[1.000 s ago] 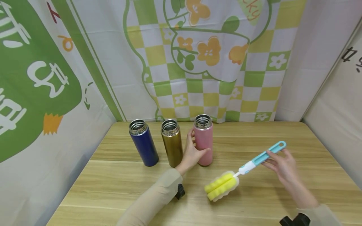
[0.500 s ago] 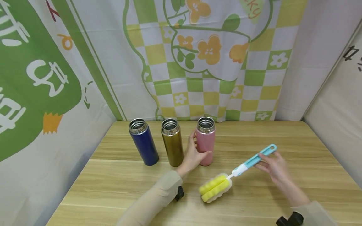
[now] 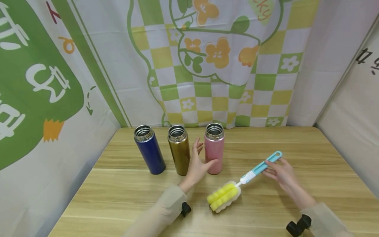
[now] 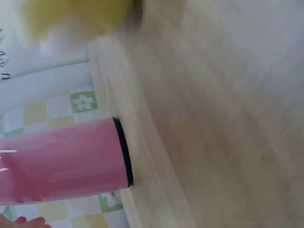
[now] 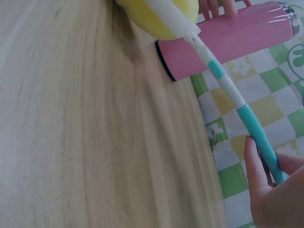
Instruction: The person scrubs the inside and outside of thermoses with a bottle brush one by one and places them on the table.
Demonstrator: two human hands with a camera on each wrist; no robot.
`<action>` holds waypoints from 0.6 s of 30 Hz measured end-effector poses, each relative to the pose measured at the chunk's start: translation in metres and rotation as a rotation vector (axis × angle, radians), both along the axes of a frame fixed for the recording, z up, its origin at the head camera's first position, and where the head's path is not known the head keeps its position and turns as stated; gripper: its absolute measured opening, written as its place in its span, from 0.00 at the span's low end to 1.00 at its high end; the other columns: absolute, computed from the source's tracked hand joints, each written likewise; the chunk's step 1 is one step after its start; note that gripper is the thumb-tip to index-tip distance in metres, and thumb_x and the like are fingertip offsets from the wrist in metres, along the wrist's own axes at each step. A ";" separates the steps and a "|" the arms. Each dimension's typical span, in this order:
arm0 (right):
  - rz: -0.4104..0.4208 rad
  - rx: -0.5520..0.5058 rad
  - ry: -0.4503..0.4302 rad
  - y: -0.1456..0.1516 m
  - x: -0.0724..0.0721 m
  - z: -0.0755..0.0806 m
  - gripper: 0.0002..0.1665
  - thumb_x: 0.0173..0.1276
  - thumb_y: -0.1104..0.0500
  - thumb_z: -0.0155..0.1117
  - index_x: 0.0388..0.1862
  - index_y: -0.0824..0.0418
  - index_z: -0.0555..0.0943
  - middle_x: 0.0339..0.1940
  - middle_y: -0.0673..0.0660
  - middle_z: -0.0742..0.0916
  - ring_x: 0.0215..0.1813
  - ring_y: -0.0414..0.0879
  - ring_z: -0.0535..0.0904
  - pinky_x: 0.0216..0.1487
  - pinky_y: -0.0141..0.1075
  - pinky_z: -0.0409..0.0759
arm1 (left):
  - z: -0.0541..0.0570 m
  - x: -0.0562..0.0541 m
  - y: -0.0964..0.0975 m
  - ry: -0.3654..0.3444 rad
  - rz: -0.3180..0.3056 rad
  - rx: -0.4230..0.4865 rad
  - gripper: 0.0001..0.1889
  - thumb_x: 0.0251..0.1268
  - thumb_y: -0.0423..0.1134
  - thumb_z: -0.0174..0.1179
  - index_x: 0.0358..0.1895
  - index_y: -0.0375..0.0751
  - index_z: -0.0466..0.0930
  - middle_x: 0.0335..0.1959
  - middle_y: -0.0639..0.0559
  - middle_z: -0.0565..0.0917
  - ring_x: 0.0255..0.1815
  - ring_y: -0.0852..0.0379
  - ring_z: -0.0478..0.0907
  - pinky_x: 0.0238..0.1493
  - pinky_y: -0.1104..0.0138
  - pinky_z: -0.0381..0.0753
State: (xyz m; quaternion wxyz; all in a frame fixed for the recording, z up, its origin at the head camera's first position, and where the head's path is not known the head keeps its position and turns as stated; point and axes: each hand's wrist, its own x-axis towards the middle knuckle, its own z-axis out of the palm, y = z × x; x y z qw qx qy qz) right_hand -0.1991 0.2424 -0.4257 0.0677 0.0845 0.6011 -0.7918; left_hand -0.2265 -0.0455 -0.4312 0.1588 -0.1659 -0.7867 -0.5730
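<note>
A pink bottle point(image 3: 214, 153) without a lid stands upright on the table. My left hand point(image 3: 197, 166) is at its left side, fingers spread and relaxed, with the thumb overlapping the bottle's lower front. In the left wrist view, the pink bottle point(image 4: 71, 161) shows its black base on the wood, with fingertips point(image 4: 31, 222) apart from it at the corner. My right hand point(image 3: 282, 173) pinches the blue handle of a bottle brush point(image 3: 226, 196). Its yellow sponge head points down and left, in front of the pink bottle. The right wrist view shows thumb and fingers around the handle point(image 5: 260, 142).
A gold bottle point(image 3: 179, 153) and a blue bottle point(image 3: 150, 153), both open-topped, stand upright to the left of the pink one. The wooden table point(image 3: 118, 194) ends at a patterned cloth point(image 3: 204, 102) behind the bottles.
The pink bottle shifted slightly right and came down upright; my left hand's fingers then loosened and drew back left. My right hand moved left with the bottle brush.
</note>
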 end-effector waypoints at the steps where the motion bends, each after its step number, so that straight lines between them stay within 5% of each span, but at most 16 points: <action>1: 0.000 -0.006 -0.009 0.000 -0.002 -0.002 0.16 0.62 0.65 0.56 0.44 0.63 0.61 0.29 0.51 0.82 0.33 0.42 0.82 0.43 0.36 0.77 | 0.001 0.005 -0.002 -0.002 0.009 0.000 0.48 0.45 0.36 0.68 0.66 0.40 0.43 0.58 0.36 0.62 0.61 0.41 0.60 0.60 0.54 0.59; 11: 0.022 -0.001 -0.056 0.002 -0.016 -0.016 0.15 0.63 0.65 0.55 0.43 0.65 0.61 0.26 0.52 0.83 0.32 0.42 0.82 0.42 0.36 0.77 | 0.009 0.056 -0.024 0.040 0.000 0.017 0.42 0.47 0.31 0.65 0.65 0.44 0.48 0.60 0.42 0.64 0.63 0.48 0.60 0.62 0.54 0.57; 18: 0.038 -0.019 -0.093 0.002 -0.023 -0.023 0.16 0.63 0.63 0.55 0.44 0.65 0.60 0.26 0.53 0.83 0.32 0.44 0.82 0.42 0.39 0.77 | 0.005 0.073 -0.044 0.272 0.045 -0.012 0.42 0.39 0.22 0.67 0.61 0.29 0.53 0.52 0.37 0.71 0.56 0.42 0.67 0.58 0.61 0.63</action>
